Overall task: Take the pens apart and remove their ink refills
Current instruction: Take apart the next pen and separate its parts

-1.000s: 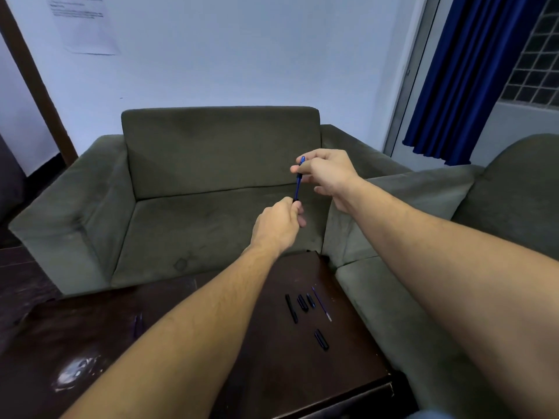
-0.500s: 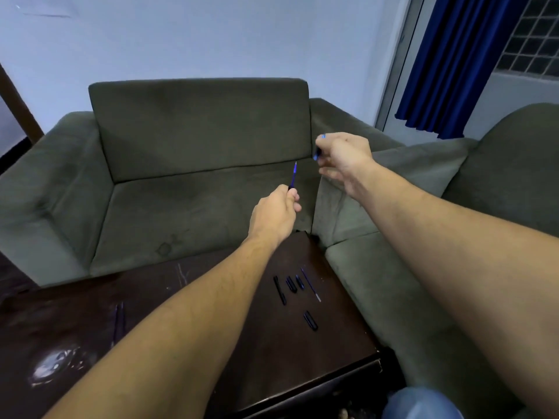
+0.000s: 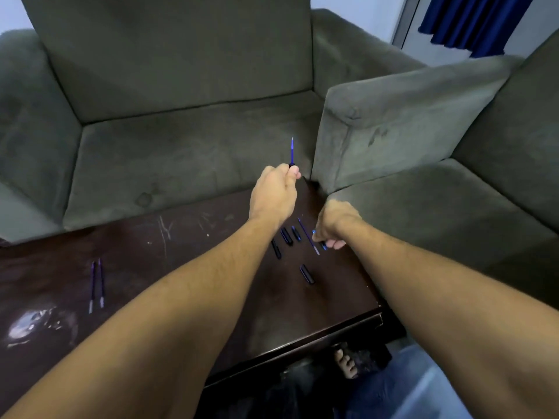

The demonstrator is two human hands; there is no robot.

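My left hand (image 3: 273, 193) is raised over the table's far edge, shut on a pen barrel with its blue ink refill (image 3: 292, 151) sticking straight up out of the fist. My right hand (image 3: 335, 225) is low over the dark wooden table (image 3: 187, 246), fingers closed around a small blue pen piece (image 3: 314, 232). Just left of it lie several black pen parts (image 3: 286, 236), a loose refill (image 3: 308, 236) and another black piece (image 3: 306, 274). Two more refills (image 3: 96, 284) lie side by side on the table's left.
A grey-green armchair (image 3: 181, 140) stands behind the table and a matching sofa (image 3: 423, 146) to the right, its arm close to my right hand. A bare foot (image 3: 346, 364) shows under the table's near edge. A blue curtain (image 3: 472, 22) hangs top right.
My right hand pulled the blue piece off the pen's top and dropped down to the table beside the loose parts. My left hand stayed raised with the bared refill. The camera tilted down.
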